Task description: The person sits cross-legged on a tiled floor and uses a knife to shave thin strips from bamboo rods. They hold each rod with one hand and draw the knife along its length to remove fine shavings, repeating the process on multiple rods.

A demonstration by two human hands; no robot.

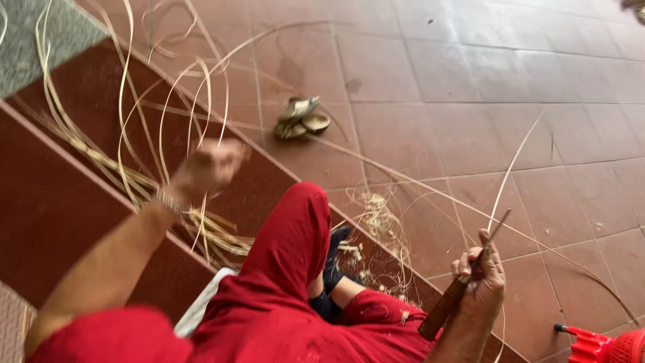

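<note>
The person sits on a dark red tiled step, wearing red trousers and a red top, one knee raised in front of them. I take that raised knee as my marker for everything else.

To the right of the knee and lower, the right hand is clamped around a knife with a brown wooden handle and a thin dark blade. The blade points up and away from the person. A long pale cane strip runs up from the fist alongside the blade and curves off over the terracotta floor tiles; whether it touches the blade I cannot tell.

To the left of the knee and higher, the left hand is raised and blurred. It looks curled into a loose fist, yet I cannot tell whether it grips any strip. Thin pale cane strips loop around and above it, and a bundle of them lies along the step to its left.

Just right of the knee, at foot level, sits a heap of pale curly shavings. Well beyond the knee, a pair of worn tan sandals rests on the tiles. Far right of the knee, at the lower corner, part of a red plastic object shows.
</note>
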